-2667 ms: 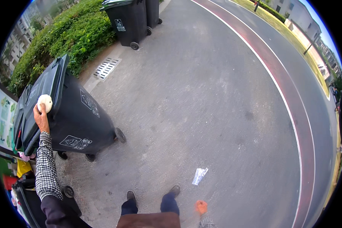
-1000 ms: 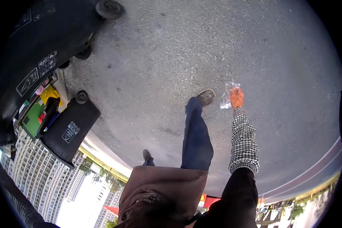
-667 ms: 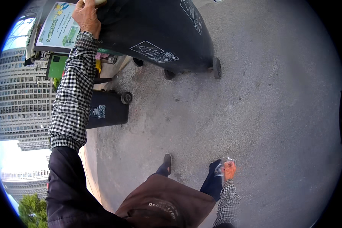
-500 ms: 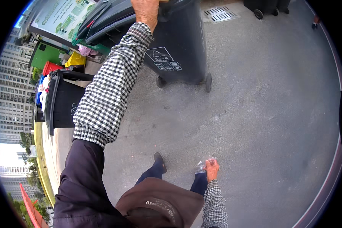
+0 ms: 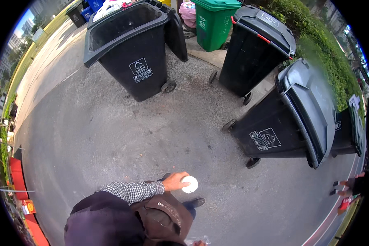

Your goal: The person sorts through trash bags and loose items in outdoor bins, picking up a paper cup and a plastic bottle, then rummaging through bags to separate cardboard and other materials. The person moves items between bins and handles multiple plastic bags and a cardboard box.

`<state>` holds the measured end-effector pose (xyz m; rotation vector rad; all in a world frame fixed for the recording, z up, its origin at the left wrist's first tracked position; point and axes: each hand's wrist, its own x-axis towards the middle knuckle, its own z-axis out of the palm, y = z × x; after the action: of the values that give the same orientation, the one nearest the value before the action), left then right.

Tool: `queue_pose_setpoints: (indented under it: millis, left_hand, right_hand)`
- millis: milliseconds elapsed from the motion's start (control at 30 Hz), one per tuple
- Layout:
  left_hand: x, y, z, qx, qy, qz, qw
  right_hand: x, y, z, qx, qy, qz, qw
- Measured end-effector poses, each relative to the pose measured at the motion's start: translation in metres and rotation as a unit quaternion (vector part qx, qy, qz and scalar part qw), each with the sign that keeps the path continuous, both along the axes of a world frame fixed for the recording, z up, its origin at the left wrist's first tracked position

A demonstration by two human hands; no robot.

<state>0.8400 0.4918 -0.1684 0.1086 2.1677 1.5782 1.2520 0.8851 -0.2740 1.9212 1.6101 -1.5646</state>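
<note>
White and round, a lid-like disc (image 5: pixel 190 185) is pinched at its edge by the fingers of the left hand (image 5: pixel 175 182), well apart from the open black wheeled bin (image 5: pixel 151 61) and on the person's side of it. Farther from that bin, clear plastic (image 5: pixel 203 238) is seen at the right hand (image 5: pixel 199 243), which is cut off by the lower edge, so the state of its fingers cannot be told. To the right of the same bin, a green lidded bin (image 5: pixel 212 26) and two lidded black bins (image 5: pixel 248 59) are set.
</note>
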Motion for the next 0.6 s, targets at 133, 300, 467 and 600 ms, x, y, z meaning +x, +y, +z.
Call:
queue_pose_setpoints:
  millis: [133,300,467,600]
  left_hand:
    - [0.000,-0.198,-0.004,-0.131,-0.055,0.226,0.964]
    - [-0.053,-0.292,0.052,-0.137,0.014,0.426,0.894]
    - [-0.123,-0.235,0.054,-0.038,-0.007,0.430,0.902]
    - [-0.150,-0.167,0.045,0.022,-0.045,0.410,0.911]
  right_hand:
    - [-0.059,-0.030,0.003,-0.048,-0.047,0.059,0.996]
    - [-0.216,-0.022,-0.022,-0.058,0.023,0.109,0.992]
    - [-0.518,-0.092,-0.022,-0.046,0.172,0.212,0.961]
    - [-0.738,-0.211,0.050,-0.144,0.299,0.308,0.892]
